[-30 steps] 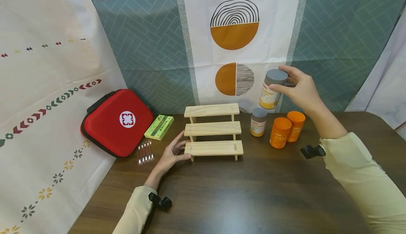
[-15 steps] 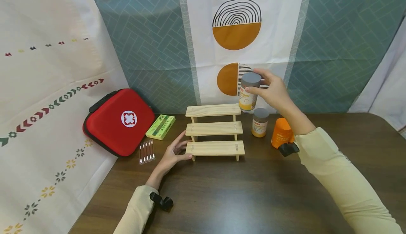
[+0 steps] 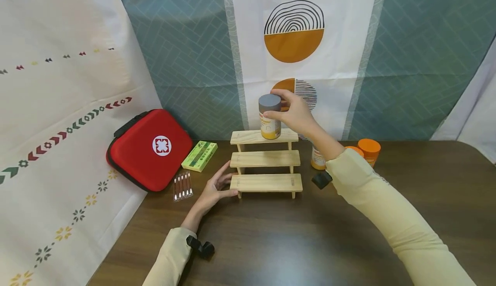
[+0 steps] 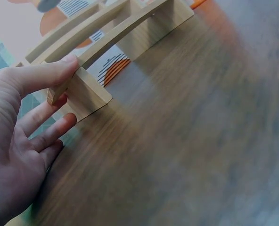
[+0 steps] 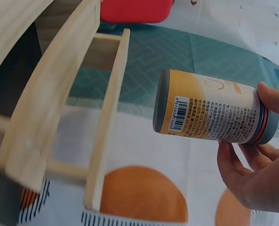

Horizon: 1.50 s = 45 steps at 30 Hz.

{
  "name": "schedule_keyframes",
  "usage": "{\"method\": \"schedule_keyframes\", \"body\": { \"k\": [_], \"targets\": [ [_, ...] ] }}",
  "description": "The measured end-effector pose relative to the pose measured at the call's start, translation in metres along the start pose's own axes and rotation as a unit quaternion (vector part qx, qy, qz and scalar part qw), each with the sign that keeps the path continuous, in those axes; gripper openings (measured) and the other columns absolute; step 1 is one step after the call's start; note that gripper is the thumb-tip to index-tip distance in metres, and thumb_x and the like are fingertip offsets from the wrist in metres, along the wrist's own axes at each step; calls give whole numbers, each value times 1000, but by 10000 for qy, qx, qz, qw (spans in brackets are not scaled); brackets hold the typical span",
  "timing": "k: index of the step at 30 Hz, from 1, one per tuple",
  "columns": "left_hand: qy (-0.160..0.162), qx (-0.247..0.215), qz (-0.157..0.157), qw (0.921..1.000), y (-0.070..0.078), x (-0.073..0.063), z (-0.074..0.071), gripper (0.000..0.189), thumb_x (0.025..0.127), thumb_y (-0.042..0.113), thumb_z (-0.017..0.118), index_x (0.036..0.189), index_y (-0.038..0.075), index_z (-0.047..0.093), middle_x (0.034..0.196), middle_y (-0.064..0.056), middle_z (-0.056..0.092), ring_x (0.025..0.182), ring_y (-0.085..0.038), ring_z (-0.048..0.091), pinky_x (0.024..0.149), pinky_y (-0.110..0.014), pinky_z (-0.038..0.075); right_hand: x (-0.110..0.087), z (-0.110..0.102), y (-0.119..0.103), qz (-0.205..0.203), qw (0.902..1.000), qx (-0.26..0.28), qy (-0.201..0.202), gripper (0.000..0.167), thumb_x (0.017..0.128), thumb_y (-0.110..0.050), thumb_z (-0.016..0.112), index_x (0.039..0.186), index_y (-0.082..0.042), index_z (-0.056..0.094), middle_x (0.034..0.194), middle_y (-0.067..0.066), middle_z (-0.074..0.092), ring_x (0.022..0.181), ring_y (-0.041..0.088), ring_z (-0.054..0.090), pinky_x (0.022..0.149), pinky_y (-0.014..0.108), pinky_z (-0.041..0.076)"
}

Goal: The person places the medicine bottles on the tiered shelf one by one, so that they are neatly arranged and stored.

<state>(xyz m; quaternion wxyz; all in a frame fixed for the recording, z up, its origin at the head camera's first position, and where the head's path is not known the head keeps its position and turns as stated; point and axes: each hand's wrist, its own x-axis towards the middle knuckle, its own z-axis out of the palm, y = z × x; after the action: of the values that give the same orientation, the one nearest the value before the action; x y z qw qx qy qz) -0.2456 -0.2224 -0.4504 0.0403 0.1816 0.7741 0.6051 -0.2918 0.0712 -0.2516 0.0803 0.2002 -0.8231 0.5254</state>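
Note:
A three-step wooden display rack (image 3: 265, 159) stands near the middle of the table's far side. My left hand (image 3: 209, 194) grips the left end of its lowest step; in the left wrist view the thumb lies on the step and a finger curls beneath. High over the top step, my right hand (image 3: 297, 113) holds a supplement bottle (image 3: 270, 125) by its grey lid, thumb on one side and fingers on the other. The right wrist view shows the bottle's yellow-and-white label (image 5: 210, 106) and a gap between its base and the top step.
Behind the right forearm stand a second grey-lidded bottle (image 3: 317, 160) and two orange bottles (image 3: 369, 150), partly hidden. Left of the rack lie a red first-aid case (image 3: 149, 150), a green-yellow box (image 3: 199, 156) and a pack of cotton swabs (image 3: 183, 186). A curtain hangs behind.
My right hand has carried the bottle leftward and slightly down, from above the other bottles to above the rack's top step. The left hand keeps its grip on the rack.

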Motion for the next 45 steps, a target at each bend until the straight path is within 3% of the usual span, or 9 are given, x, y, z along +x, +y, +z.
{"method": "schedule_keyframes", "body": {
  "k": [10,20,28,35,45],
  "targets": [
    [13,103,-14,9999,5,3,-1,95,82,0,75,157,21,21,142,-25,52,125,-42,54,108,-55,38,20,35,-2,-56,9999,135,-56,68,86,-22,75,147,-14,44,142,11,54,125,31,55,101,49,47],
    [0,90,-119,9999,5,5,2,95,81,1,76,157,21,22,141,-25,53,123,-40,55,108,-54,38,31,53,9,451,9959,743,266,69,86,-16,74,147,-10,43,146,13,50,131,34,50,105,47,45],
    [-45,-37,-5,10000,4,4,3,95,82,0,75,157,19,21,141,-26,52,123,-37,57,109,-52,38,38,63,16,593,9944,834,249,69,86,-17,74,147,-11,43,147,13,49,132,34,50,106,47,44],
    [38,-66,-83,9999,3,-6,-1,95,82,0,75,157,17,20,142,-26,51,124,-39,55,111,-55,34,37,79,20,373,9978,538,67,71,88,-27,73,150,-16,39,148,12,48,132,32,49,104,48,45],
    [18,-29,-46,10000,-1,-2,2,94,82,1,74,157,18,20,142,-25,52,122,-36,57,110,-54,36,35,76,25,256,9983,518,-112,78,90,-28,70,155,-21,27,154,14,38,134,36,45,106,51,43]
  ]
}}
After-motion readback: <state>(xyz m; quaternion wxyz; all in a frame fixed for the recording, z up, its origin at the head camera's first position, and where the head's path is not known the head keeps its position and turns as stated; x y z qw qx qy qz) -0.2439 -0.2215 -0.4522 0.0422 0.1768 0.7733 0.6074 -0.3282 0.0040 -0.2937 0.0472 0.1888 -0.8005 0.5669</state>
